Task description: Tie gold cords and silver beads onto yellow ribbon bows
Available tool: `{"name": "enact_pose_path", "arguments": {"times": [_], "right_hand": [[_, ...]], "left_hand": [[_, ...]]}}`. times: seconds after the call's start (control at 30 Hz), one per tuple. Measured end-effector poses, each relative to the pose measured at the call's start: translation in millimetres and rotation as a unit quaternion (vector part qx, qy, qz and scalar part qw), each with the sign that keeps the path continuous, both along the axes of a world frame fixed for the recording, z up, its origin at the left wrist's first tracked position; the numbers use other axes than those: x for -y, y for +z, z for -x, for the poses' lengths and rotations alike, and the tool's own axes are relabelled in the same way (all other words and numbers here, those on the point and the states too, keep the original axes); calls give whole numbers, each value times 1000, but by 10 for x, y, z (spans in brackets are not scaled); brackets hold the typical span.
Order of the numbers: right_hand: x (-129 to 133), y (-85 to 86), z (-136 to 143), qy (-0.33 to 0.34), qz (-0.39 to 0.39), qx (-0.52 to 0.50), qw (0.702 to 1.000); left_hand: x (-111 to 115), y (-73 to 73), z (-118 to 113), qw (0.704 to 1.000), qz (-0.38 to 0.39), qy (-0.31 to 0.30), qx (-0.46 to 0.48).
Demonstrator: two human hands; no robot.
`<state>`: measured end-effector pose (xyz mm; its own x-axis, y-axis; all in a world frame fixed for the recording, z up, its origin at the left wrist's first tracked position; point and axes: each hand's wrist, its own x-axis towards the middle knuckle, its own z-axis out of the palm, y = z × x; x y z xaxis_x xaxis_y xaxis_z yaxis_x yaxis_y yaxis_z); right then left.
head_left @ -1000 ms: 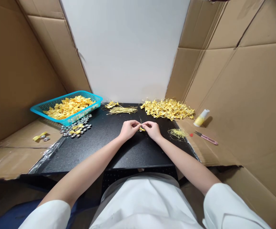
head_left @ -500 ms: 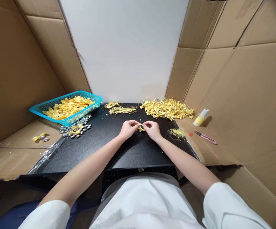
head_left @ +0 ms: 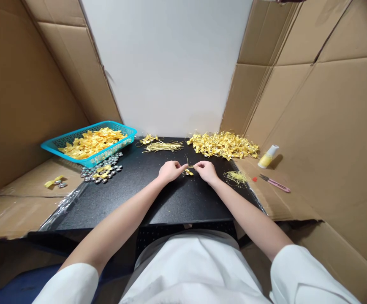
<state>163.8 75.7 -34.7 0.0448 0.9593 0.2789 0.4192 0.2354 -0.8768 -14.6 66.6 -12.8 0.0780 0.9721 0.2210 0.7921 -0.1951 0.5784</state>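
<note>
Between my hands, over the middle of the black tabletop [head_left: 120, 207], is a small yellow ribbon bow [head_left: 188, 172] with a thin gold cord tied about it. One cord end stands up from the bow. My left hand [head_left: 172, 170] pinches at the bow's left side, thumb and forefinger together. On the other side my right hand [head_left: 206, 171] pinches the gold cord, a little apart from the bow. Behind them lies a bundle of cut gold cords [head_left: 164, 146].
A blue basket [head_left: 48, 146] of yellow bows stands left, with silver beads [head_left: 102, 180] in front. A heap of corded bows [head_left: 224, 145] lies back right. Cord scraps [head_left: 236, 177], pink-handled thread snips [head_left: 276, 184] and a yellow thread spool [head_left: 265, 160] are at right. Cardboard walls [head_left: 329, 126] flank the table.
My hands have drawn slightly apart, the right one pulling the cord to the right. More of the bow shows between them.
</note>
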Motion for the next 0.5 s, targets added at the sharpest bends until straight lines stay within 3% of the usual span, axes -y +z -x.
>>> {"name": "enact_pose_path", "arguments": {"times": [0.3, 0.5], "right_hand": [[92, 66, 58, 22, 95, -65, 993], [140, 114, 115, 6, 112, -139, 984]], "left_hand": [[-29, -3, -76, 996, 0, -84, -40], [31, -33, -101, 996, -42, -32, 70]]}}
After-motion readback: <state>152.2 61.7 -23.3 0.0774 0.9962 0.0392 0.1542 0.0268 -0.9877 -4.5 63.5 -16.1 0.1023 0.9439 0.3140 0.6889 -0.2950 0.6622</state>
